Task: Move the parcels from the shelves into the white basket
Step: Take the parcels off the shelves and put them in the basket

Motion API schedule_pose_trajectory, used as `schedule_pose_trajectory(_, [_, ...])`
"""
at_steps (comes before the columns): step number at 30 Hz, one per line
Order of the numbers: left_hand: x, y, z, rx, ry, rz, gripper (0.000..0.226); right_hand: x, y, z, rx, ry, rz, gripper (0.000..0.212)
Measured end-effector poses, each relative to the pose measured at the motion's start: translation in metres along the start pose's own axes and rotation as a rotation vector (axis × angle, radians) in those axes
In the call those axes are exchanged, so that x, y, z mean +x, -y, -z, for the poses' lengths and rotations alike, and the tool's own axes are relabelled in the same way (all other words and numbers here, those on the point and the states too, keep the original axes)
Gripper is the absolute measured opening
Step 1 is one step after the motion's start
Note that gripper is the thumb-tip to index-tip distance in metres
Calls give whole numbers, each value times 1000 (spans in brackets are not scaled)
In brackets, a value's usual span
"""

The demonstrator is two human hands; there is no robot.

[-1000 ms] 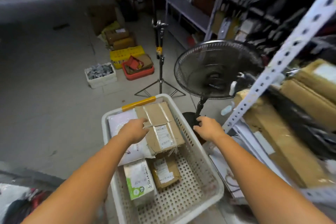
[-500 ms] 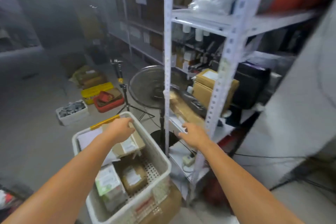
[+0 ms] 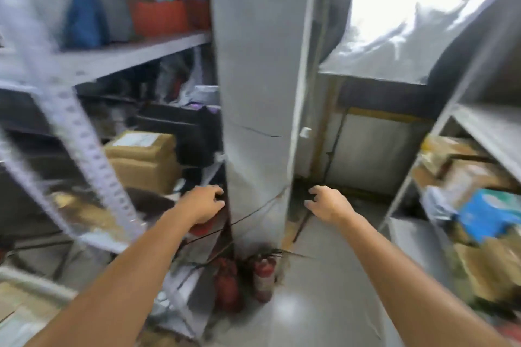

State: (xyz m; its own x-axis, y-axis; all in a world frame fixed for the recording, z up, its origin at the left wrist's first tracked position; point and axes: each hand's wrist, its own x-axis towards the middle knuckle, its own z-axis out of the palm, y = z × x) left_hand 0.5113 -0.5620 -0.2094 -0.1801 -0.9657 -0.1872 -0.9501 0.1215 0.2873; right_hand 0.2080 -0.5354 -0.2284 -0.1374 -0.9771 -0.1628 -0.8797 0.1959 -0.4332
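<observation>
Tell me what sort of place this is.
Probably a parcel storeroom or small warehouse: slotted metal shelves, brown cardboard parcels stacked on them, and fire extinguishers standing by a pillar.

Left shelf rack [image 3: 135, 51]: two brown parcels [image 3: 143, 160] stacked on the middle board, orange box [image 3: 160, 18] on the upper board. Right shelf rack [image 3: 485, 132]: cardboard boxes [image 3: 473, 177], blue package [image 3: 487, 214]. Floor [image 3: 324, 304]: two red fire extinguishers [image 3: 263, 276] at the pillar [image 3: 253, 93] base.

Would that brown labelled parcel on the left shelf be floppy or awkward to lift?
Probably stiff: the labelled parcel keeps square, boxy edges. It seems to sit on a second brown box, so lifting straight up looks safer than dragging.
</observation>
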Motion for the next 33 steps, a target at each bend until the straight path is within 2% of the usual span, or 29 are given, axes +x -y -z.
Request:
schedule_pose_trajectory(7, [111, -163, -50, 36, 155, -383, 43, -34, -135, 48, 76, -156, -414, 49])
schedule_pose_trajectory(13, [120, -278, -89, 106, 231, -718, 36, -118, -195, 53, 127, -292, -737, 47])
schedule_pose_trajectory(17, [80, -334, -114, 156, 279, -877, 36, -193, -214, 44, 202, -387, -896, 35])
schedule_pose_trajectory(21, [22, -373, -141, 175, 347, -1039, 40, -278, -222, 27, 274, -480, -1024, 39])
schedule_pose_trajectory(25, [-57, -401, -171, 204, 389, -1178, 40, -369, -226, 3, 311, -556, -1113, 24])
schedule_pose_trajectory(29, [-148, -420, -206, 225, 410, -1337, 39, -467, -229, -26, 374, -626, -1213, 48])
schedule_pose_trajectory(33, [-235, -436, -243, 235, 441, -1517, 36, -556, -234, -56, 369, -679, -1328, 35])
